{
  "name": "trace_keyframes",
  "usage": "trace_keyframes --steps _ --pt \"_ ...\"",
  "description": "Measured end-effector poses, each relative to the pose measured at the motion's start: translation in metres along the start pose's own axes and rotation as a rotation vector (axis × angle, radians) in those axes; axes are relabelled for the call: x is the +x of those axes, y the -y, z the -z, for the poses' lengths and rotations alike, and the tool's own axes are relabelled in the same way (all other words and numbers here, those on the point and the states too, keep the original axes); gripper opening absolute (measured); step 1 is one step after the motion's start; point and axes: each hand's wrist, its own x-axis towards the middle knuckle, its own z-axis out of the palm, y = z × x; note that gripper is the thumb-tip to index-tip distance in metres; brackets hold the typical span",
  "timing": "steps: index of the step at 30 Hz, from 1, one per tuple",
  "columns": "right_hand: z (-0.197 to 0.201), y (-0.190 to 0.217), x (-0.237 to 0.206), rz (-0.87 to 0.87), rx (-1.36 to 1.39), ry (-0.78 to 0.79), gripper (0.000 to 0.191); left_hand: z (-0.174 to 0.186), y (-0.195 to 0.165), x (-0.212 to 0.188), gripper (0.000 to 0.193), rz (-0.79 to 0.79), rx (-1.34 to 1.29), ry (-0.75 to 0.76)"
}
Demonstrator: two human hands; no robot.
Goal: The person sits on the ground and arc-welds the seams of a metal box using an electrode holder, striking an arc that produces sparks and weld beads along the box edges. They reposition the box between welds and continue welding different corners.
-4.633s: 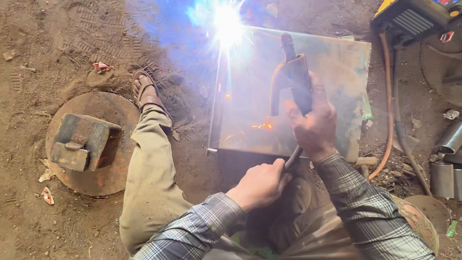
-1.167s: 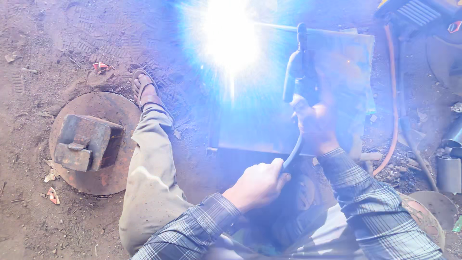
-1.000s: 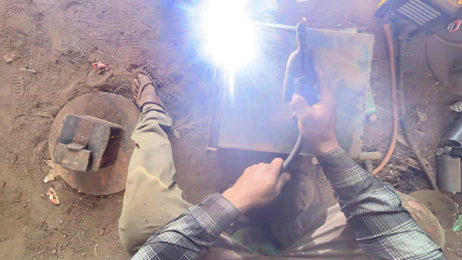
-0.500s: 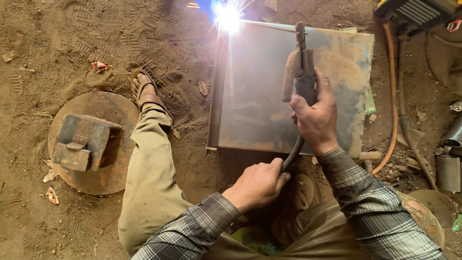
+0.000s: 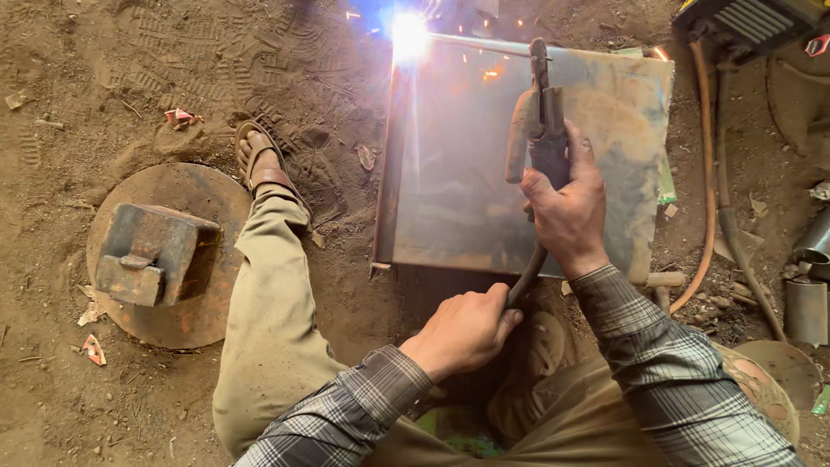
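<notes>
My right hand [image 5: 566,207] grips the handle of a dark welding electrode holder [image 5: 538,121], held upright over a rusty square metal box [image 5: 450,182] lying on the dirt. A bright arc glows at the box's far left corner [image 5: 408,36], with a few sparks beside it. My left hand [image 5: 467,329] is closed around the black cable [image 5: 521,281] that trails down from the holder. My left leg in khaki trousers [image 5: 268,303] stretches out left of the box, ending in a sandalled foot [image 5: 259,160].
A rusty round disc [image 5: 199,259] with a heavy metal block [image 5: 156,255] on it lies at the left. An orange hose [image 5: 709,156] runs down the right side from a welding machine [image 5: 748,22]. Metal pipe pieces [image 5: 808,285] sit at the far right.
The blinding arc glare has shrunk to a small bright spot at the box's far left corner. My hands and the holder have barely shifted.
</notes>
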Motion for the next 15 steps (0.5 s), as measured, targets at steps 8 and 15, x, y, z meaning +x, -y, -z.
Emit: trace_keyframes --steps 8,15 --pt "-0.0014 0.0026 -0.0002 -0.009 -0.025 -0.001 0.058 -0.003 0.0022 -0.0016 0.032 -0.047 0.022 -0.052" --pt "-0.0008 0.005 -0.0003 0.033 -0.053 0.016 0.062 -0.0006 0.0006 -0.0007 0.031 -0.026 0.027 -0.034"
